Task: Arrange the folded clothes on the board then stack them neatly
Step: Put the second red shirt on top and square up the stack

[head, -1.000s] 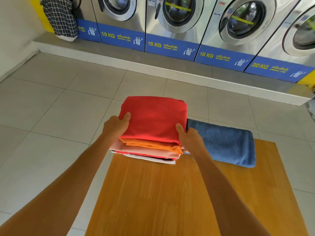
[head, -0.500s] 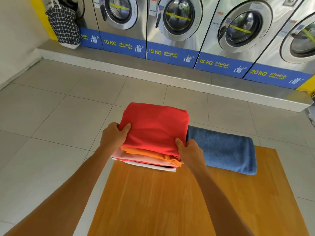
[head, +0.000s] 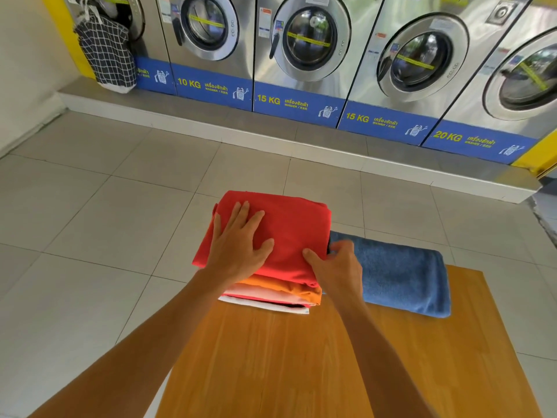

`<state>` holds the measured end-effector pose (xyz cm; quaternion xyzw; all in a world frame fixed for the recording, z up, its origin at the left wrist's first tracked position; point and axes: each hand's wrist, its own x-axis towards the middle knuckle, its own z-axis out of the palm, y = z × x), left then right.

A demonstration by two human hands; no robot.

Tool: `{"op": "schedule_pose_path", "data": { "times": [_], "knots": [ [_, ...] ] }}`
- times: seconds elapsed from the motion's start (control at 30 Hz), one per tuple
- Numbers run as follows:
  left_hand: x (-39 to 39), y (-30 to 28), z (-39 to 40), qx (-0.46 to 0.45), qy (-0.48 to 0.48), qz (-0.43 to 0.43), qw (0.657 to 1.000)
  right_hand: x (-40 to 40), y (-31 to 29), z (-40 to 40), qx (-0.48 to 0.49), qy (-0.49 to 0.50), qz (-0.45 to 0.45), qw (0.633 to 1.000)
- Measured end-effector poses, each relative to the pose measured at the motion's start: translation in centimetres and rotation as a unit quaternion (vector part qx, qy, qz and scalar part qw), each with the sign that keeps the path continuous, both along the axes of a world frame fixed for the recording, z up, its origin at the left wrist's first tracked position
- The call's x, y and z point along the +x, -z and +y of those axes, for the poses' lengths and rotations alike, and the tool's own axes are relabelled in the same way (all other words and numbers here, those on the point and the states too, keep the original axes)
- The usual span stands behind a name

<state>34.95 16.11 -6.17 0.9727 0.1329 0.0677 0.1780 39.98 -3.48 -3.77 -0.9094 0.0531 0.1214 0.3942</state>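
A stack of folded clothes sits at the far left corner of the wooden board [head: 295,366]. A red garment [head: 295,233] lies on top, with orange [head: 298,289], pink and white layers under it. My left hand [head: 238,245] rests flat on the red garment, fingers spread. My right hand [head: 337,267] grips the stack's right side, thumb on the red cloth and fingers curled down between the stack and a folded blue towel [head: 401,279]. The towel lies on the board right beside the stack.
A row of steel washing machines [head: 304,46] on a raised tiled step [head: 271,128] lines the far wall. A black-and-white checked laundry bag [head: 107,52] hangs at the far left. Grey floor tiles [head: 99,212] surround the board.
My left hand has left the stack's left edge and now lies flat on top of the red garment. My right hand has slid toward the stack's right side. The camera tilted up a little.
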Motion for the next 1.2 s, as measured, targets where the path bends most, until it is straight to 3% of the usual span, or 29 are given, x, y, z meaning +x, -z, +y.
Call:
{"op": "schedule_pose_path", "data": {
  "times": [0.07, 0.17, 0.27, 0.37, 0.73, 1.0, 1.2],
  "knots": [
    [0.6, -0.7, 0.2, -0.007, 0.008, -0.029, 1.000, 0.9, -0.8, 1.7, -0.021, -0.045, -0.095, 0.994],
    [2.0, -0.8, -0.2, -0.002, 0.017, -0.046, 0.999, 2.6, -1.0, 5.1, -0.122, -0.174, -0.210, 0.954],
    [2.9, 0.3, -0.3, 0.024, 0.020, -0.012, 0.999, 3.7, 0.6, 7.2, -0.224, -0.273, -0.167, 0.921],
    [3.1, 1.7, -0.5, 0.051, 0.016, 0.027, 0.998, 4.1, 2.4, 7.6, -0.260, -0.282, -0.131, 0.914],
    [3.5, 2.8, -1.3, 0.020, -0.015, 0.045, 0.999, 5.4, 4.0, 7.0, -0.212, -0.279, -0.114, 0.929],
    [3.8, 3.0, -1.0, -0.009, -0.025, 0.059, 0.998, 5.3, 3.7, 7.4, -0.244, -0.282, -0.114, 0.921],
    [2.9, 1.0, -0.3, 0.007, 0.001, 0.121, 0.993, 4.9, 2.4, 7.3, -0.270, -0.308, -0.094, 0.907]
  ]
}}
